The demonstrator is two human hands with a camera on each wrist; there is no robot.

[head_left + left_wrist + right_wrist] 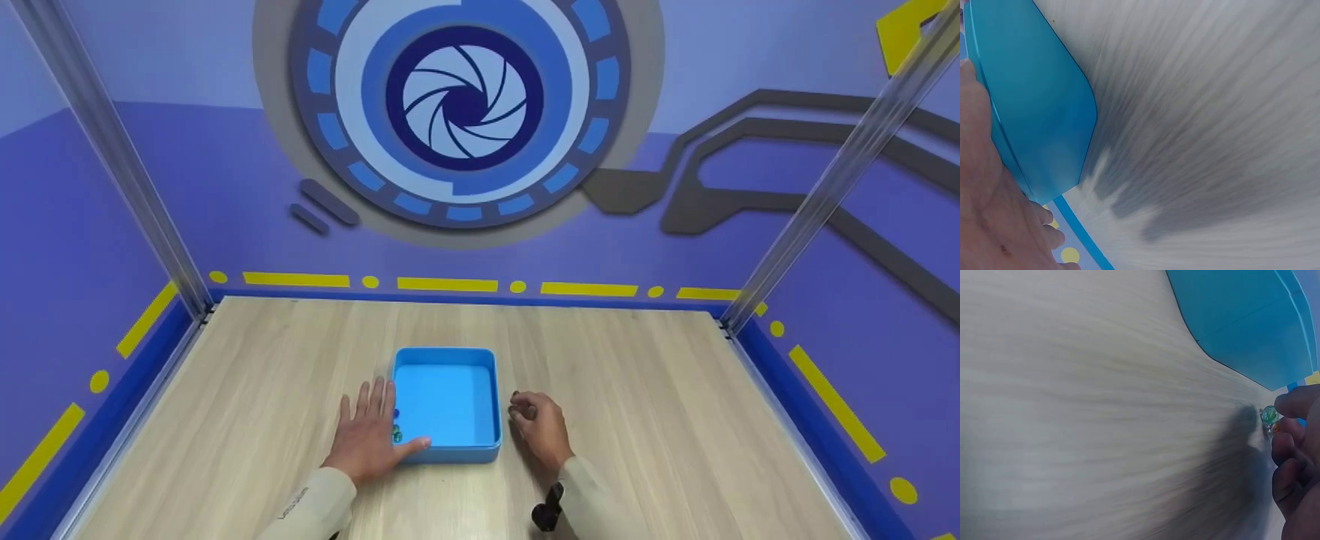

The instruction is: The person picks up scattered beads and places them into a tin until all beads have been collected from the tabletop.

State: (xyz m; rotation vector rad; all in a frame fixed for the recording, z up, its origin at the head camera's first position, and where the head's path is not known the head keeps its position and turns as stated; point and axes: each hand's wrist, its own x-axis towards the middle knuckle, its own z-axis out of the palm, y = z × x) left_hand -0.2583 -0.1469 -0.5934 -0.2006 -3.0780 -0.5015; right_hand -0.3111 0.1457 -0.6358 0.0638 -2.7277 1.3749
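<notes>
See left hand spread against tray holding marbles. Note right hand curled by outside marble; unsure whether pinching.

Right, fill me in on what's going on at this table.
A person has a left hand spread against the left side of a blue tray, its thumb over the near edge. Small pieces, one blue and some green, lie inside along that side. The right hand is just outside the tray, to its right, fingers curled; it appears to pinch a glassy green marble above or at the table.
</notes>
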